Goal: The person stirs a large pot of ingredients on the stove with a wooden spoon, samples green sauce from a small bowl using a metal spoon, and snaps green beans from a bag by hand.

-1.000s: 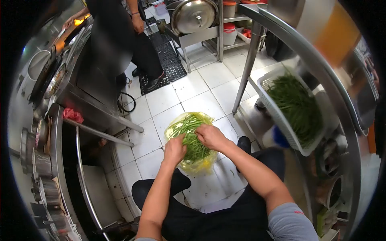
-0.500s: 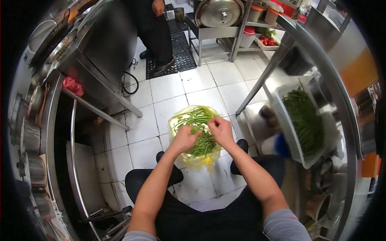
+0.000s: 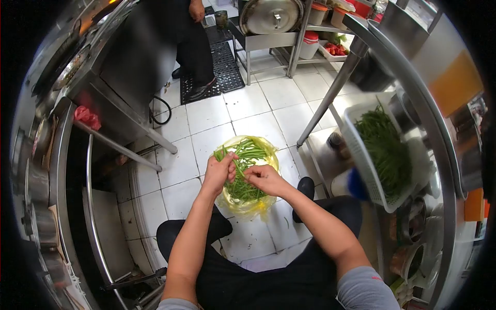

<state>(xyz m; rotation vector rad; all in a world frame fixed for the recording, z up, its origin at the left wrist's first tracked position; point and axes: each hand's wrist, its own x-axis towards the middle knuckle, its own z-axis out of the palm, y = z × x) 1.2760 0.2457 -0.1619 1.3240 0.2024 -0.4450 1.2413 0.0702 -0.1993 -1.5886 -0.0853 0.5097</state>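
Low between my knees, a yellow plastic bag (image 3: pixel 262 205) sits open on the floor with long green beans (image 3: pixel 252 150) in its far part. Shorter green pieces (image 3: pixel 238 192) lie in the near part. My left hand (image 3: pixel 219 173) is closed around a few green beans over the bag's left side. Just to the right, my right hand (image 3: pixel 264 179) pinches at the lower end of a bean that runs from the left hand. Its fingertips partly hide that end.
At right, a white basket (image 3: pixel 373 173) of long green beans stands on a metal shelf unit. A metal table leg (image 3: pixel 326 103) rises beside it. Another person's leg (image 3: pixel 195 57) is on a black mat (image 3: pixel 226 64). A steel counter (image 3: pixel 116 98) borders the left.
My left hand has shifted left and up, and beans now show in its grip. My right hand has come left and down to the bean's end. The view has shifted slightly.
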